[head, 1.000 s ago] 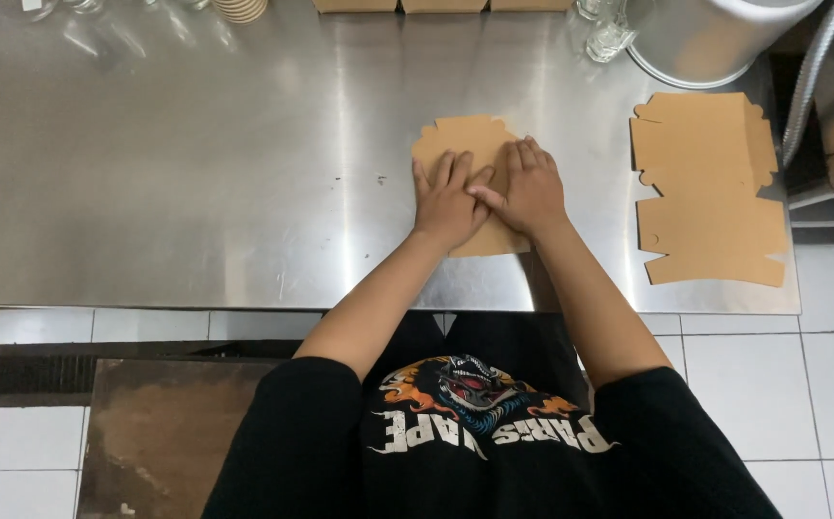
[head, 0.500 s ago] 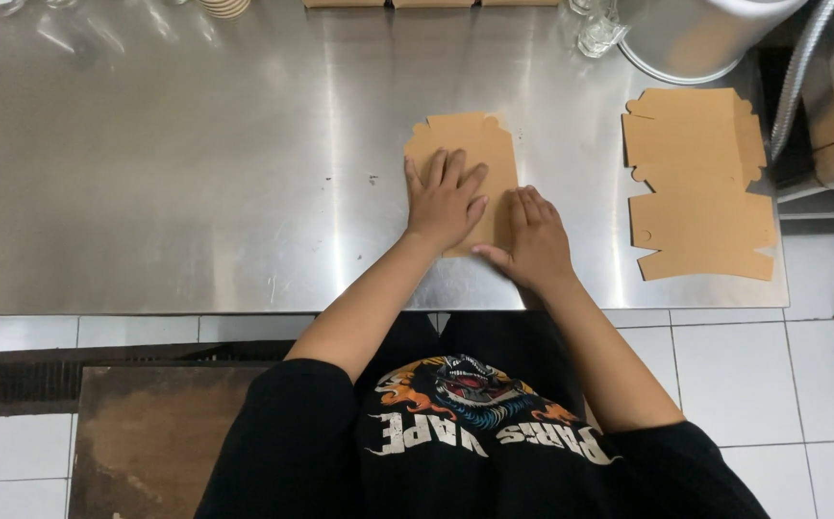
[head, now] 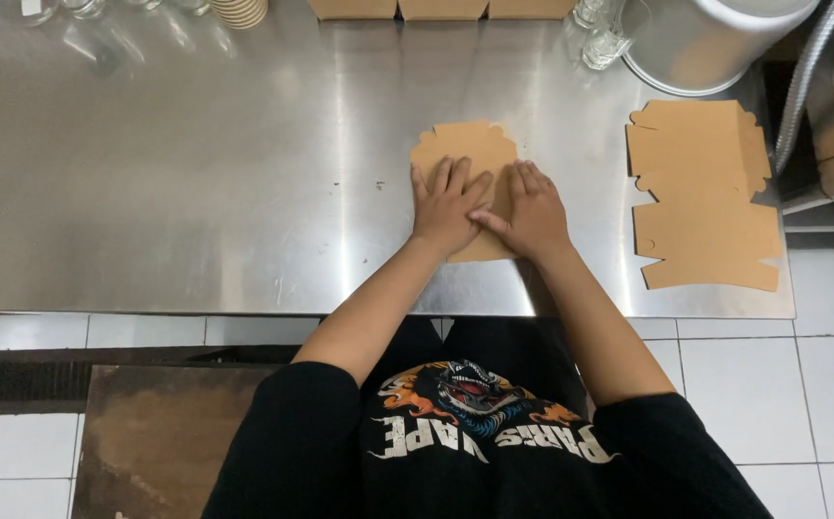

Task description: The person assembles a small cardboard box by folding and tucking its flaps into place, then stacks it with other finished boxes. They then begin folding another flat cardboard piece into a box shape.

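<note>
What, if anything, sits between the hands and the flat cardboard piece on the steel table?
Nothing visible. The left hand and right hand both lie flat on the brown cardboard blank, palms down, in direct contact. The stack of blanks lies apart, to the right.

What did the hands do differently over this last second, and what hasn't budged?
Half a second ago the right hand had slid back off the flat brown cardboard piece; now it presses flat beside the left hand again. The brown cardboard stack at right stayed put on the steel table.
</note>
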